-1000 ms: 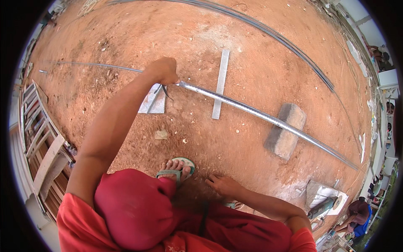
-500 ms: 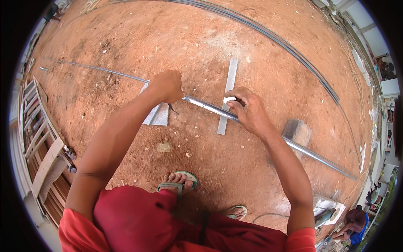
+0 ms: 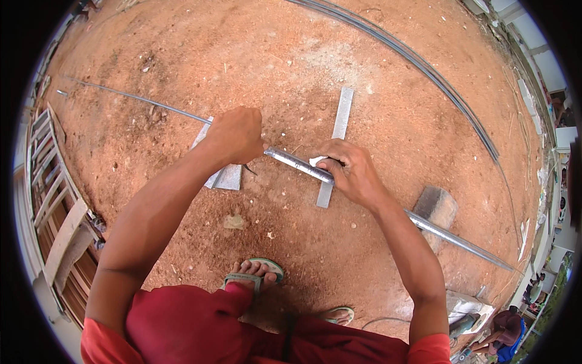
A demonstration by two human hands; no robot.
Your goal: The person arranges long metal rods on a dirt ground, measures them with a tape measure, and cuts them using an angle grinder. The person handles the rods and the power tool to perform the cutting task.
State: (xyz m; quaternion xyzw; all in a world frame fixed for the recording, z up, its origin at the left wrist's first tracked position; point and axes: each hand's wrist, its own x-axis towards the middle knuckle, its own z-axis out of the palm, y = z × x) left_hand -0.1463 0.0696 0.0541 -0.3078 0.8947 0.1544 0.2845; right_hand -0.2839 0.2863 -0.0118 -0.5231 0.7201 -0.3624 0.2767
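A long silver metal pipe [image 3: 297,164] slants across the ground before me, down toward the right. My left hand [image 3: 238,134] is closed around it, knuckles up. Beyond that hand a thinner grey length [image 3: 151,102] continues to the far left; the hand hides where the two meet. My right hand [image 3: 353,168] lies over the pipe, thumb and fingers pinching a small white chalk-like piece [image 3: 316,161] close to the pipe's surface. Under the pipe, a flat grey metal strip [image 3: 343,115] lies crosswise. An angled metal piece [image 3: 225,178] rests below my left hand.
A stone block [image 3: 438,206] supports the pipe at right. Long thin rods [image 3: 418,60] curve across the far ground. A metal ladder-like frame [image 3: 51,170] lies at left. A power tool [image 3: 464,324] and a seated person [image 3: 506,327] are at lower right; my sandalled feet stand near.
My right hand has moved slightly left and nearer to me along the pipe with the white piece. My left hand stays closed at about the same spot. The view has shifted a little.
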